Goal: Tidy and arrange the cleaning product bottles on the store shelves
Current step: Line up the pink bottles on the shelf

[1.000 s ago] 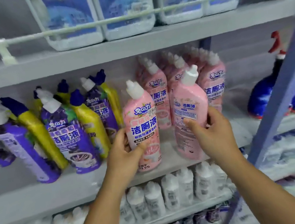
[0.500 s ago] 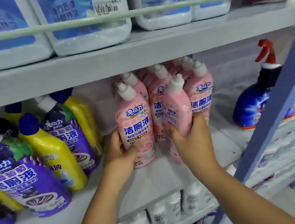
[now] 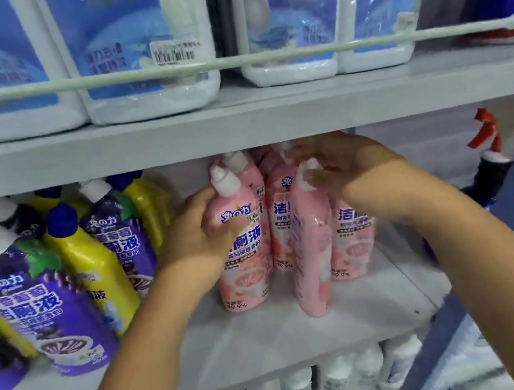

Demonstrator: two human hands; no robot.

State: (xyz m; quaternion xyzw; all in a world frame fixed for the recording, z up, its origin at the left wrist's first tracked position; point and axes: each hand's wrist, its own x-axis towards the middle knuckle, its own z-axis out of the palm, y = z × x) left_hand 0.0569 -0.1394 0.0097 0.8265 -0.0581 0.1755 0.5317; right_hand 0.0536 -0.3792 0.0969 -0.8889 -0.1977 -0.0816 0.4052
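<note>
Half a second ago both hands gripped the lower bodies of two pink toilet-cleaner bottles near the front of the middle shelf. Now both sit higher and deeper, close under the upper shelf. The two bottles appear to have been pushed back against the rest of the pink group, so this cluster looks nearly squared up, though the right-hand one still shows its side, not its label.

The left hand grips the shoulder of the front-left pink bottle, thumb across the label and fingers curled round its left side; the bottle stands upright on the shelf, well back from the front edge.

The right hand rests over the white cap of the front-right pink bottle, which stands just right of the first. Its fingers look loosely extended over the cap, touching it; blur keeps me from telling whether they actually pinch it.

To the left, purple and yellow bottles lean unevenly, so that section probably still needs straightening.
</note>
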